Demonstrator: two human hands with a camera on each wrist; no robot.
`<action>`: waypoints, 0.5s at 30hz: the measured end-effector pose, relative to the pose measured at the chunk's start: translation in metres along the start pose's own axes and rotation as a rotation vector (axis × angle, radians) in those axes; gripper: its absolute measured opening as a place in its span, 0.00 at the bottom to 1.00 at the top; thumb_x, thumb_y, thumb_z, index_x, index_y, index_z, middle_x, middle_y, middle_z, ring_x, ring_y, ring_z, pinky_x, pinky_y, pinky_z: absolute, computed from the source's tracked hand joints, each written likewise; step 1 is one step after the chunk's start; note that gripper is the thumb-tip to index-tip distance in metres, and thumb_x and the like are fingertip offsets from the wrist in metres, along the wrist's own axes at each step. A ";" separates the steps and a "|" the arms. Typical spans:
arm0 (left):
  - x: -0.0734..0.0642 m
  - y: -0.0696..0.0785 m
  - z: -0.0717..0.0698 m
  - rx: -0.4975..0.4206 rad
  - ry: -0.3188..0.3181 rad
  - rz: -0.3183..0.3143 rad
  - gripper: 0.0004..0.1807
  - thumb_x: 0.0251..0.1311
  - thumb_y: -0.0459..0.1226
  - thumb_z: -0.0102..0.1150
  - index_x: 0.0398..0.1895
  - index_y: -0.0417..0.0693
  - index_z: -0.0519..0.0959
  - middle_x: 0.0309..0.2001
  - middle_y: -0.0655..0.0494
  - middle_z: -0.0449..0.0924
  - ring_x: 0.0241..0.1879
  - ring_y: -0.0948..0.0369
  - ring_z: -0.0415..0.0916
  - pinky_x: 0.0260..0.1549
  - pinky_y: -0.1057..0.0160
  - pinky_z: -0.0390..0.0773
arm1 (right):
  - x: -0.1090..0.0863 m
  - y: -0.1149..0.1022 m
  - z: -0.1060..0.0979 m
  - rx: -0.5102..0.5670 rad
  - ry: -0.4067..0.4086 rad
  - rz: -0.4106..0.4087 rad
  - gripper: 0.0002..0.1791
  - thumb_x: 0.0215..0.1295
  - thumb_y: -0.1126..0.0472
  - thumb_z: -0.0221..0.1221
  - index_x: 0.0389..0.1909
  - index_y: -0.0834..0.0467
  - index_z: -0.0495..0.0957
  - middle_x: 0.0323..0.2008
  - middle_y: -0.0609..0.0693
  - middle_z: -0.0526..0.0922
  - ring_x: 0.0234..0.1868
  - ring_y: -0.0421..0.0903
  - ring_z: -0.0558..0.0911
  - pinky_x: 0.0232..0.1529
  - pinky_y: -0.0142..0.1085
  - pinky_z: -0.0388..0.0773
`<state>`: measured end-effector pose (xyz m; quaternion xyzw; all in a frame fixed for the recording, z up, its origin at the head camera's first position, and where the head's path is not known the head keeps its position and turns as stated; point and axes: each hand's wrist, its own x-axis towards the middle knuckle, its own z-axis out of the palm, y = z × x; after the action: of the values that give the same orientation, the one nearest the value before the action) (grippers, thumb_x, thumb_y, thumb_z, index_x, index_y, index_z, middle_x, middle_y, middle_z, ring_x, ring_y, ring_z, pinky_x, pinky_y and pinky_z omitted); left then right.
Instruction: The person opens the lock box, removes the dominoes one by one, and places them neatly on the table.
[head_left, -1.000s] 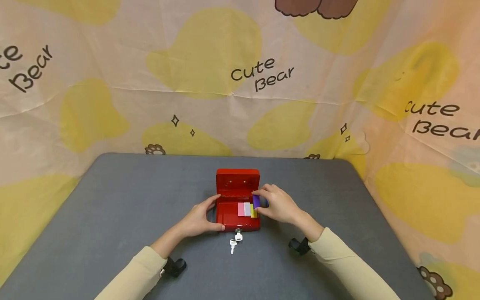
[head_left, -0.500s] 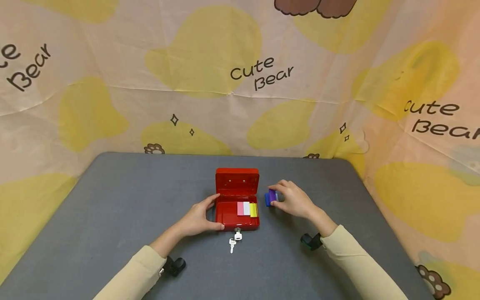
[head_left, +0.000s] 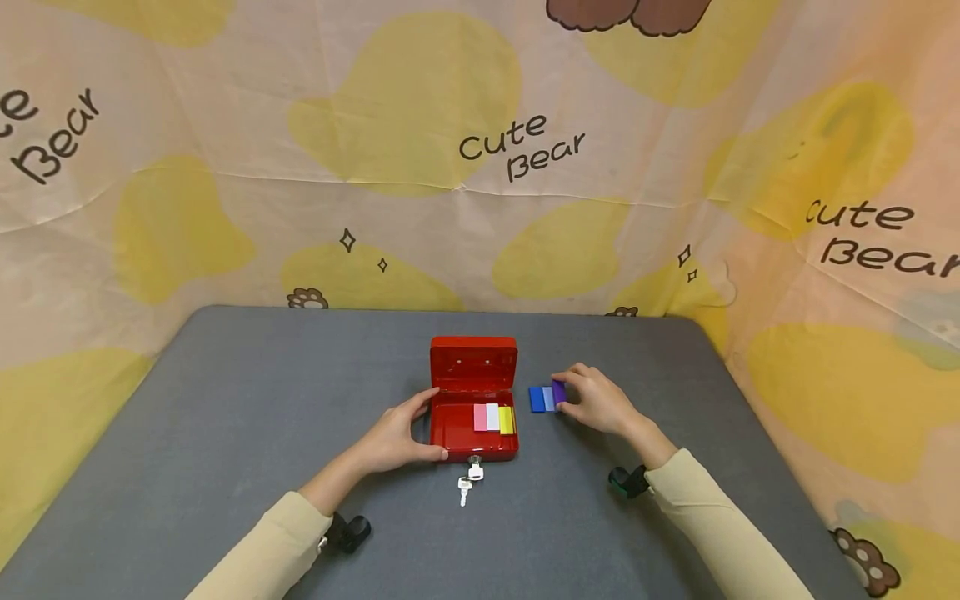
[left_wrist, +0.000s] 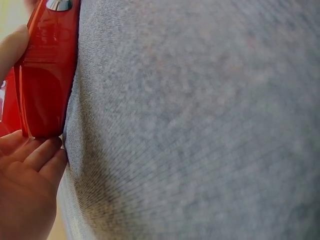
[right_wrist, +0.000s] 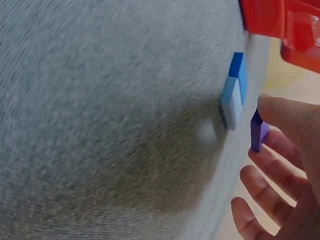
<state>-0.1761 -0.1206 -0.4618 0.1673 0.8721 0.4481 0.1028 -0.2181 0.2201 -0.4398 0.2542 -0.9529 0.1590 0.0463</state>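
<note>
A red cash box (head_left: pixel 452 429) stands with its lid up in the middle of the table. Pink (head_left: pixel 480 417), white (head_left: pixel 492 417) and yellow blocks (head_left: pixel 506 421) lie side by side inside it, toward the right. My left hand (head_left: pixel 393 440) holds the box's left side, thumb at the front corner; in the left wrist view its fingers touch the red wall (left_wrist: pixel 45 95). Right of the box, my right hand (head_left: pixel 600 402) pinches a purple block (right_wrist: pixel 256 132) between thumb and fingertips. Just left of it lie a light blue block (head_left: pixel 549 399) and a dark blue block (head_left: pixel 537 399), touching each other.
A key (head_left: pixel 476 472) sits in the lock at the box's front, with a second key (head_left: pixel 463 490) hanging onto the table. The grey table (head_left: pixel 300 367) ends at a printed curtain (head_left: pixel 405 250) behind and at the sides.
My right hand has carried the purple block rightward out of the box area, past the two blue blocks, which now show fully. The left hand and box stay put.
</note>
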 end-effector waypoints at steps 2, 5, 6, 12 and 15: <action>0.001 0.000 -0.001 0.000 -0.003 0.003 0.50 0.39 0.45 0.73 0.68 0.45 0.58 0.65 0.47 0.63 0.61 0.48 0.66 0.55 0.51 0.71 | 0.000 0.002 0.001 -0.004 -0.008 0.000 0.24 0.52 0.58 0.66 0.51 0.60 0.77 0.43 0.54 0.78 0.41 0.49 0.75 0.41 0.45 0.77; 0.002 -0.001 -0.002 0.001 -0.007 0.002 0.50 0.39 0.45 0.73 0.68 0.45 0.58 0.65 0.46 0.63 0.61 0.48 0.66 0.54 0.51 0.72 | 0.000 0.004 0.003 -0.005 -0.019 0.001 0.24 0.52 0.58 0.66 0.51 0.61 0.77 0.43 0.55 0.78 0.41 0.50 0.77 0.42 0.46 0.77; 0.002 -0.001 -0.002 0.003 -0.008 0.004 0.51 0.39 0.45 0.73 0.68 0.45 0.58 0.65 0.46 0.63 0.61 0.48 0.66 0.54 0.51 0.72 | 0.000 0.005 0.003 -0.004 -0.024 0.003 0.24 0.53 0.58 0.65 0.52 0.61 0.76 0.43 0.55 0.78 0.41 0.50 0.77 0.43 0.47 0.77; 0.004 -0.005 -0.004 0.006 -0.009 0.016 0.50 0.39 0.45 0.73 0.68 0.45 0.58 0.65 0.46 0.63 0.61 0.48 0.67 0.54 0.51 0.71 | 0.000 0.008 0.007 -0.006 -0.054 0.033 0.24 0.53 0.59 0.65 0.52 0.60 0.76 0.45 0.56 0.77 0.44 0.52 0.77 0.45 0.48 0.76; 0.005 -0.006 -0.004 0.004 -0.012 0.018 0.50 0.39 0.45 0.73 0.68 0.46 0.58 0.65 0.47 0.63 0.60 0.48 0.67 0.54 0.51 0.71 | 0.000 0.009 0.011 -0.016 -0.067 0.046 0.24 0.53 0.59 0.65 0.52 0.59 0.76 0.45 0.56 0.78 0.44 0.52 0.77 0.45 0.48 0.77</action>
<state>-0.1834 -0.1251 -0.4643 0.1782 0.8709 0.4462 0.1034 -0.2228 0.2243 -0.4524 0.2373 -0.9606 0.1439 0.0126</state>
